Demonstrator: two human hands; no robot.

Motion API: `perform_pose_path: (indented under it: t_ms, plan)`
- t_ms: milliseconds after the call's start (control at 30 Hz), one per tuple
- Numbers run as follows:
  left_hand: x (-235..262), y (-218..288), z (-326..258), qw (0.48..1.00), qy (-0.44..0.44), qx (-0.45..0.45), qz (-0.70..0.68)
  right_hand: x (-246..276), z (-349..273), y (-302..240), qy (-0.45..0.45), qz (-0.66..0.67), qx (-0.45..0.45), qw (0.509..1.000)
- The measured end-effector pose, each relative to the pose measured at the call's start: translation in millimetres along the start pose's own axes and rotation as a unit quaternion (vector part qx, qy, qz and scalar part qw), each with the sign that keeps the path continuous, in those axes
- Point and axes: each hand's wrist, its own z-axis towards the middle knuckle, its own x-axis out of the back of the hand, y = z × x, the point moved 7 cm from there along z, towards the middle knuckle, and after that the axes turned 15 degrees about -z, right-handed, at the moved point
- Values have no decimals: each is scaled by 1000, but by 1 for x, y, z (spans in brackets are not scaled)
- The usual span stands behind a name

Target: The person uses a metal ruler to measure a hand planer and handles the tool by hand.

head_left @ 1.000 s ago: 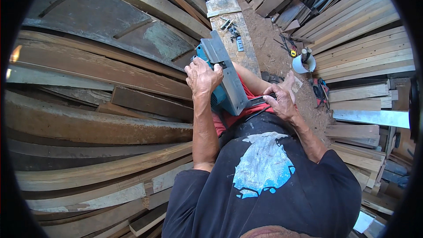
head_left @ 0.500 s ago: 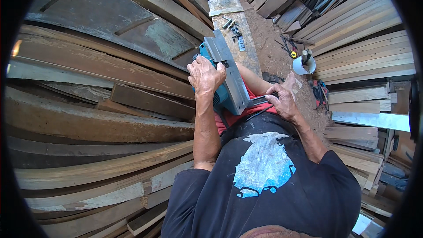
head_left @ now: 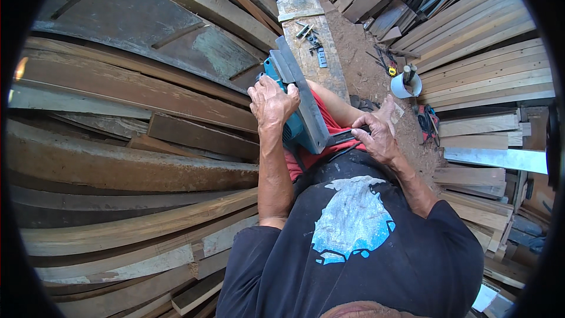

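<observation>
My left hand (head_left: pixel 273 103) curled over a teal power planer (head_left: pixel 308 119), right hand (head_left: pixel 376 136) pinching a slim dark tool (head_left: pixel 341 137), blue-white shirt print (head_left: pixel 353 219)

Before you there is a worn wooden plank (head_left: pixel 333 76), and its near end is hidden behind your leg (head_left: pixel 331 95). Across its far part lies a narrow wooden strip (head_left: pixel 301 15); nearer to you are small dark parts (head_left: pixel 313 41) and one blue-grey block (head_left: pixel 321 58). On your right is the brown floor (head_left: pixel 351 38), scattered with shavings. It carries a yellow-black tape measure (head_left: pixel 392 71) beside dark tools (head_left: pixel 380 58), a white bucket (head_left: pixel 405 88) and a red-black object (head_left: pixel 425 123) (its exact kind I cannot tell).
</observation>
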Motion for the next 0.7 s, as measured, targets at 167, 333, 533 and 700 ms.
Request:
perform_pose_path:
  t_ms: [167, 333, 533, 700]
  plan:
    - [1, -1, -1, 1000, 2, -5, 2, -5, 0, 7, -12, 23, -8, 1000]
    - [2, -8, 2, 999, 34, -30, -25, -4, 1, 6, -22, 22, -9, 999]
    - [1, -15, 5, 996, 43, -42, -71, -3, 2, 4, -24, 13, -10, 1000]
    - [3, -16, 3, 992, 52, -45, -101, 1, 2, -1, 1, 0, 7, 1000]
